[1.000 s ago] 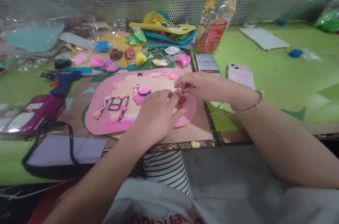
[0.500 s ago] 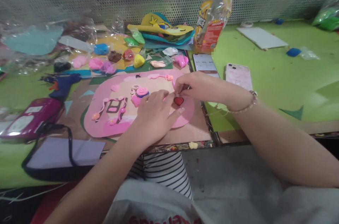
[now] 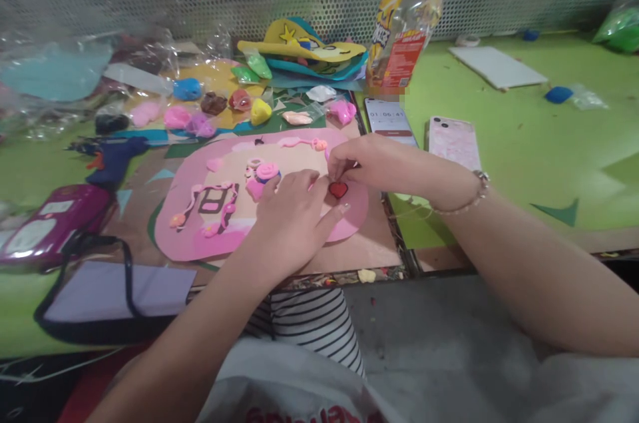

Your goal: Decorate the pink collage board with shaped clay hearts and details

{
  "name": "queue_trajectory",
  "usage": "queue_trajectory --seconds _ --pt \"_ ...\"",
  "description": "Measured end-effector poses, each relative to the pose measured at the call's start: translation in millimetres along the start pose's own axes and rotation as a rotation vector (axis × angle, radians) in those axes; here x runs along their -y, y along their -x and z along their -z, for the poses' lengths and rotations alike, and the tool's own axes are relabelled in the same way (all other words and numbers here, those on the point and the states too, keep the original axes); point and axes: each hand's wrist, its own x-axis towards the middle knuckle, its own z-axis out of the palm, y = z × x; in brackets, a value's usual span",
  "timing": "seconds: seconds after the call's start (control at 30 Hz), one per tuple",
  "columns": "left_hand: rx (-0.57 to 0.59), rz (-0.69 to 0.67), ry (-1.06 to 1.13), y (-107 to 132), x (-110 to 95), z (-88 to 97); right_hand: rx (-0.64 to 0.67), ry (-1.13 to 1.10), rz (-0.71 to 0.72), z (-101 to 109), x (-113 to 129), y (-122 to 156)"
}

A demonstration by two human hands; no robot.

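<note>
Green counter [image 3: 524, 163], pink board [image 3: 180, 243]: our right hand [image 3: 369, 160] pinches its fingers together just above the red clay heart [image 3: 338, 189], our left hand [image 3: 292, 220] lies flat beside it, fingers slack, empty; we judge the heart soft, light, best handled by its rim.

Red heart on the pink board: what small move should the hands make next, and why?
Probably press the small red clay heart down gently with the right hand. Its fingers are bunched just above the heart, which lies on the pink oval board. The left hand rests on the board beside the heart, so the board looks held in place.
</note>
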Motion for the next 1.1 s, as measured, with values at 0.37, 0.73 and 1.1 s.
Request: queue_trajectory --seconds 0.37,0.73,1.1 --pt "0.012 0.01 -0.006 -0.4 -2.5 3.0 0.001 0.011 0.016 0.0 1.3 0.2" --pt "0.017 0.014 -0.018 0.0 -3.0 2.9 -0.006 0.06 0.031 -0.6 1.6 0.6" --pt "0.027 0.008 -0.028 0.8 -2.2 4.1 -0.008 0.062 0.037 -5.5 1.5 -1.2"
